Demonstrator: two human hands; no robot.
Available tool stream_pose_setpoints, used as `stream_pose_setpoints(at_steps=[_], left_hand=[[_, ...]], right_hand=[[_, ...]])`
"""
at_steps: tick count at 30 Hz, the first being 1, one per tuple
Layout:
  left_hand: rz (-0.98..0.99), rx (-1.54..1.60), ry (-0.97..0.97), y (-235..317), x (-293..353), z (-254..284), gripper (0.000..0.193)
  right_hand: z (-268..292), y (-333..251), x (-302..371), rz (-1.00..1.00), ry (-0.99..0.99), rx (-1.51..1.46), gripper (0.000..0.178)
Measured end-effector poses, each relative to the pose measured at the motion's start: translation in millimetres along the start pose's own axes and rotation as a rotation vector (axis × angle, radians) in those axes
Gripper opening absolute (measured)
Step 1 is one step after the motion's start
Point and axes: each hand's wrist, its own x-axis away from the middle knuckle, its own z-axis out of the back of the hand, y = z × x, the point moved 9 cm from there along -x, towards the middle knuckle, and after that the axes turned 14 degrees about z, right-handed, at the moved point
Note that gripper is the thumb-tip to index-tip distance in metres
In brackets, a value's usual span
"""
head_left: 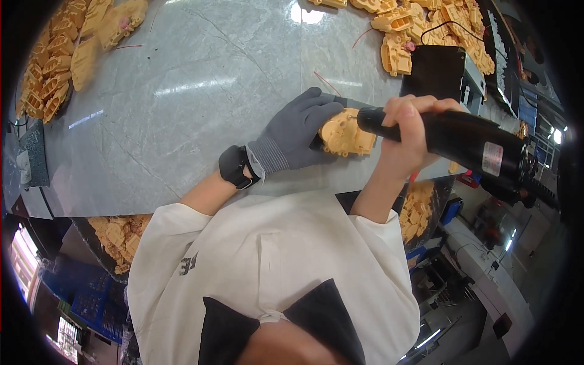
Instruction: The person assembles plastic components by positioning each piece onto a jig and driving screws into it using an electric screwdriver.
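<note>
My left hand, in a grey knit glove, is closed around one side of a yellow moulded plastic housing on the grey table. A black electric screwdriver lies across my bare right hand, whose fingers wrap round its body. The tool points left, and its front end covers the upper right part of the housing. Whether its tip touches a screw is hidden.
Yellow housings are heaped at the far left and far right. A black-topped box stands beyond my right hand. Below the table edge, more yellow parts fill containers at left and right. Thin red wires lie on the table.
</note>
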Motion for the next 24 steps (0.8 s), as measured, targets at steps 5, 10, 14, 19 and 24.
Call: stream_pose_setpoints(at_steps=[5,10,14,19,24], left_hand=[[0.038,0.039,-0.076,-4.5,2.9,-11.0,0.079],[0.069,-0.063,-0.104,1.5,2.3,-12.3,0.087],[0.221,0.068,0.03,-3.3,14.7,-12.4,0.08],[0.691,-0.027,-0.16,-24.7,-12.8,-23.6,0.072],[0.341,0.37,0.133,32.0,5.7,15.1,0.06]], right_hand=[[7.9,-5.3,5.4,0.058,0.038,0.056,0.037],[22.6,-8.6,9.3,0.056,0.12,0.013,0.044],[91.1,-71.4,20.1,0.303,0.302,-0.183,0.047],[146.2,-77.2,32.6,0.28,0.479,0.012,0.041],[160.9,-48.8,56.5,0.171,0.6,-0.082,0.041]])
